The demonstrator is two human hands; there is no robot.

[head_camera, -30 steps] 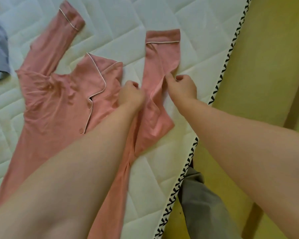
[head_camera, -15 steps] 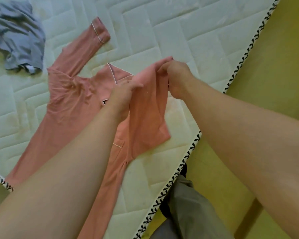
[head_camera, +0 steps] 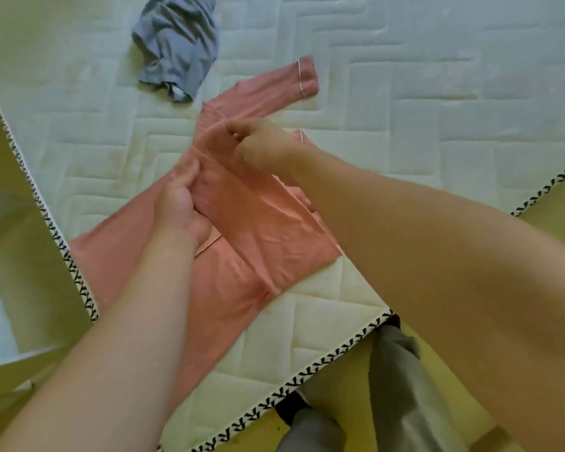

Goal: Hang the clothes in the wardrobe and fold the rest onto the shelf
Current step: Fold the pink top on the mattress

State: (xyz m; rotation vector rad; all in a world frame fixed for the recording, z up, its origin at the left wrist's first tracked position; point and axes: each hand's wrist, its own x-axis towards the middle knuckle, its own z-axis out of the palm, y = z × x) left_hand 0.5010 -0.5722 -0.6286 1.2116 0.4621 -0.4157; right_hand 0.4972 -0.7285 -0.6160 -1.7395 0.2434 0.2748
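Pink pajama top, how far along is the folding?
Done: nothing fully folded. In hand: left hand and right hand pinch one side of the pink pajama top, folded over its body. Left: its far sleeve lies spread out; the grey garment sits crumpled on the mattress.

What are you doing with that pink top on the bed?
A person is folding the top on the mattress. The left hand and the right hand both pinch its cloth, with one side turned over across the middle. Its other sleeve lies flat on the mattress. A grey cloth sits crumpled just beyond, not yet folded.
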